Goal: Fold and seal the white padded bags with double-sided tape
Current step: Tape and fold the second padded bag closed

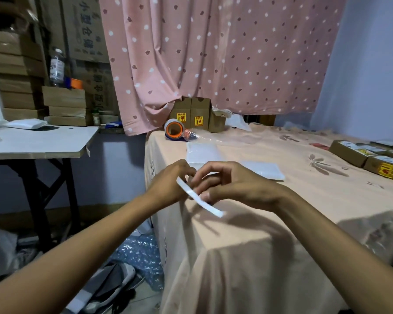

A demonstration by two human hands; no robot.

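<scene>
- Leftmost, stacked flat brown cardboard boxes (21, 87) rise against the wall, with a clear plastic water bottle (57, 68) standing among them.
- Below them, a white folding table on black legs (39, 141) carries flat white padded pouches (25, 123) at its back edge.
- Under that table, crumpled bubble wrap (138, 252) lies on the floor.
- Behind everything hangs a pink curtain with white dots (213, 53).
- At the curtain's foot, small brown cartons with yellow labels (191, 117) stand on a surface draped in a peach floral cloth (259, 234), just beside an orange-cored roll of packing tape (174, 129).
- Over the cloth's near left corner, the left hand (168, 184) pinches the upper end of a white strip of double-sided tape (199, 198), fingers closed on it.
- Just right of it, the right hand (234, 184) grips the same strip at its middle with thumb and fingertips; the lower end hangs free.
- Beyond the hands, two white padded bags (266, 169) lie flat on the cloth.
- Far right, labelled brown boxes (372, 158) sit in a row near a lilac wall (361, 75).
</scene>
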